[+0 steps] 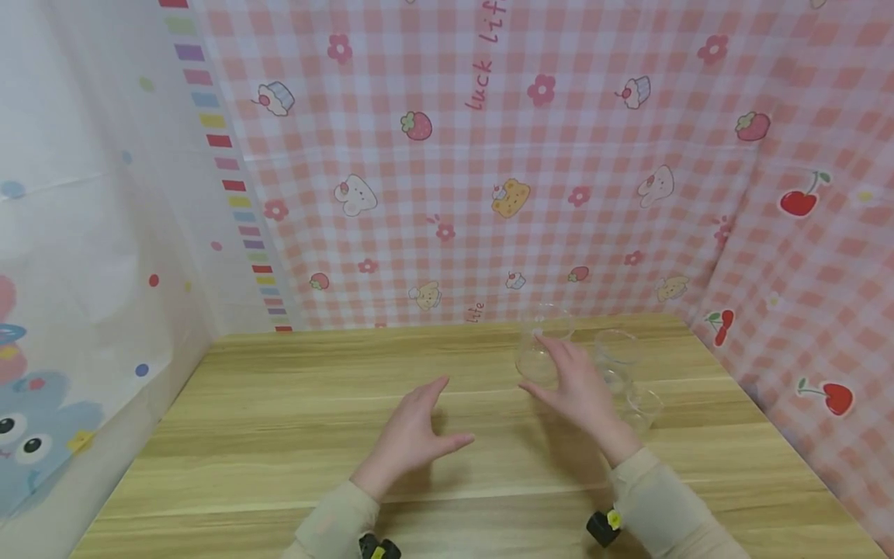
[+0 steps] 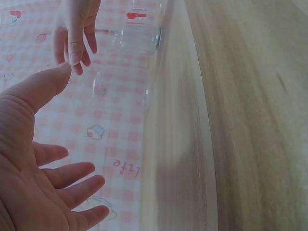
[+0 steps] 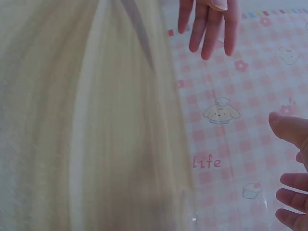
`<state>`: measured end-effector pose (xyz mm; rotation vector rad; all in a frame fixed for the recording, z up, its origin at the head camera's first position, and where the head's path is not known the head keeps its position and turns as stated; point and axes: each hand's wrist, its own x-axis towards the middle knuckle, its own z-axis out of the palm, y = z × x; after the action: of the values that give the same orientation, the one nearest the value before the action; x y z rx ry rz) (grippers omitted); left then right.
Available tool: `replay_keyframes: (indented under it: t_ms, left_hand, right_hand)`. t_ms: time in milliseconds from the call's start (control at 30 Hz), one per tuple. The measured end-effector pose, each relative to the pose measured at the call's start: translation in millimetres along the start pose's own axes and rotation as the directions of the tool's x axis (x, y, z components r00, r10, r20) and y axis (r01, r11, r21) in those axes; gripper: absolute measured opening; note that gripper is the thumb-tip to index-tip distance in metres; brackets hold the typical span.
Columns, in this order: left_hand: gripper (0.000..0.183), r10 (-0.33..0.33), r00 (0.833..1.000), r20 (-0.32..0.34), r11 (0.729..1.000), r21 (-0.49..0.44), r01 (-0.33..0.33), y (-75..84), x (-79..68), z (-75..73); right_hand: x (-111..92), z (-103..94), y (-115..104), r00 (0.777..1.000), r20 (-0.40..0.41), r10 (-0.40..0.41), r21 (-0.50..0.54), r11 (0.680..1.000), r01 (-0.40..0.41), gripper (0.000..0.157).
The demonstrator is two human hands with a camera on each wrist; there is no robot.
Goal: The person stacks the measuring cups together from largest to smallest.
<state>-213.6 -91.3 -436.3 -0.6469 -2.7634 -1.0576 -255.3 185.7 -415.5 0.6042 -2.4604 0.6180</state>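
Note:
My left hand (image 1: 412, 435) hovers above the middle of the wooden table, thumb and fingers spread wide and holding nothing. To its right, my right hand (image 1: 576, 392) reaches forward, its fingers extended and parted from the thumb. Its fingertips overlap a tall, clear glass (image 1: 525, 359) in the head view. Beyond that hand's wrist stand two smaller clear cups, one farther back (image 1: 618, 353) and one closer (image 1: 646, 405). In the left wrist view, the spread fingers of my left hand (image 2: 24, 115) face the transparent glassware. The right wrist view catches only part of my right hand (image 3: 294, 144).
The wooden table (image 1: 279, 435) meets a pink checked cloth (image 1: 454, 171) at the back. More cherry-printed cloth (image 1: 810, 310) hangs on the right, and a white printed sheet (image 1: 84, 202) hangs on the left.

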Motion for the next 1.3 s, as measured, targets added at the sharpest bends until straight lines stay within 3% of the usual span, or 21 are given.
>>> replay_keyframes:
  t_ms: [733,1300]
  left_hand:
    - [0.095,-0.020,0.998,0.058,0.998,-0.056,0.023,0.3,9.7,-1.0]
    - [0.092,0.016,1.000,0.014,0.987,-0.162,-0.014,0.8,21.3,13.9]
  right_hand:
    - [24.4,-22.4,25.6,0.997,0.062,0.055,0.005,0.998,-0.055,0.081]
    - [40.4,-22.4,42.0,0.962,0.210,0.176,0.006,0.983,-0.182,0.086]
